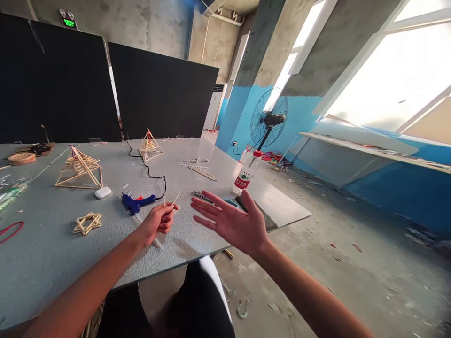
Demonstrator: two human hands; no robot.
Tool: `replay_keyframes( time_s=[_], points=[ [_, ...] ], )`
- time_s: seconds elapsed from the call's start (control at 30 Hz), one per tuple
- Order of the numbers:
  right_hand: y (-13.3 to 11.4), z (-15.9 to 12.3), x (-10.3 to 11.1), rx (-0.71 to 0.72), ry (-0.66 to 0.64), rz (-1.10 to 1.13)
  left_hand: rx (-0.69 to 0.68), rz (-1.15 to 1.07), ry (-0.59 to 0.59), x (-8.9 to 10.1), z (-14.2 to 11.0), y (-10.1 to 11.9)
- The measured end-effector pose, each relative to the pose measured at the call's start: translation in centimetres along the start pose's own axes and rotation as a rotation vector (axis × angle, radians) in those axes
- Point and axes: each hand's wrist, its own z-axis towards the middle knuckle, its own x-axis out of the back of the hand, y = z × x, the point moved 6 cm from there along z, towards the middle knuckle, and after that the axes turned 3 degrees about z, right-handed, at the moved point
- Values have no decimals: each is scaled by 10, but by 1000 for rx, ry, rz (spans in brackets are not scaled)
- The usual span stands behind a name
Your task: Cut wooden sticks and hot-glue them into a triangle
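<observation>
My left hand [159, 220] is closed around a few thin wooden sticks [176, 197], whose ends poke out past the fingers. Palm up, my right hand [234, 220] is held over the table's front edge with its fingers stretched out and nothing in it. A blue hot glue gun [137, 203] lies on its side just beyond my left hand, its black cord trailing back. To the left sits a star made of sticks [88, 223]. Behind my right hand, a bundle of thin dark sticks [201, 196] and a blue ring-shaped thing [230, 203] are partly hidden.
Two stick pyramids [80, 169] stand farther back on the grey table [116, 253], near a white case [103, 192]. A water bottle [245, 173] with a red cap is upright at the right. Loose sticks [202, 172] lie behind. A fan [269, 119] stands on the littered floor.
</observation>
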Motion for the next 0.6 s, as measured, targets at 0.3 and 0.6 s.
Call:
replay_keyframes(
  time_s=[0.3, 0.6],
  points=[
    [-11, -19, -42, -88, -117, 330, -9, 28, -49, -8, -2, 3],
    [36, 67, 9, 158, 250, 208, -61, 33, 42, -5, -3, 7]
  ],
)
